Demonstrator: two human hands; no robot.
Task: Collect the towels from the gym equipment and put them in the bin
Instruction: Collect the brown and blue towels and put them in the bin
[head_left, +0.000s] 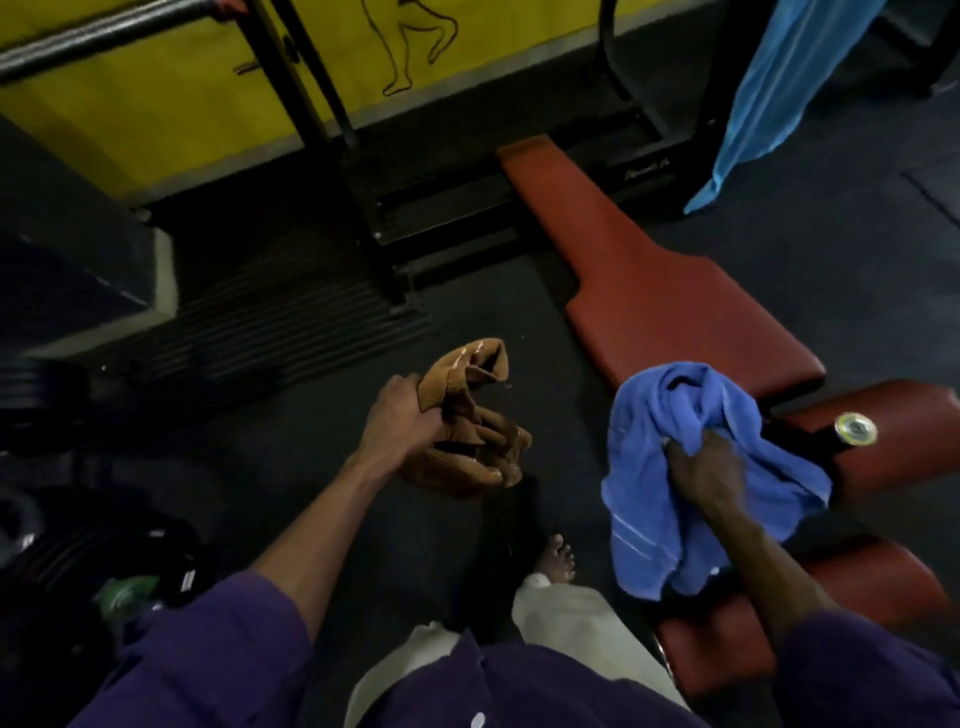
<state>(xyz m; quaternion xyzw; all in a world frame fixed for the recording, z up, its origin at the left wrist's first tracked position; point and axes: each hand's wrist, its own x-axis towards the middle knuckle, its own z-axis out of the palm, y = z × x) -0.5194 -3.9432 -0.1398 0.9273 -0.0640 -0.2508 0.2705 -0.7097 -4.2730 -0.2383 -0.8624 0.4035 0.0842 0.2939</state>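
Observation:
My left hand (397, 418) grips a bunched brown towel (475, 421) held over the dark floor. My right hand (706, 467) grips a crumpled blue towel (670, 467) at the near end of the red padded bench (670, 291); the cloth hangs down past the hand, and whether it touches the bench padding is unclear. A light blue towel (779, 93) hangs from dark equipment at the top right. No bin is in view.
A black metal rack (332, 156) stands before the yellow wall (171, 98). Black weight plates (62, 551) lie at the lower left beside a green bottle (127, 595). A round metal cap (856, 429) sits on the bench frame. My bare foot (556, 561) stands on the floor.

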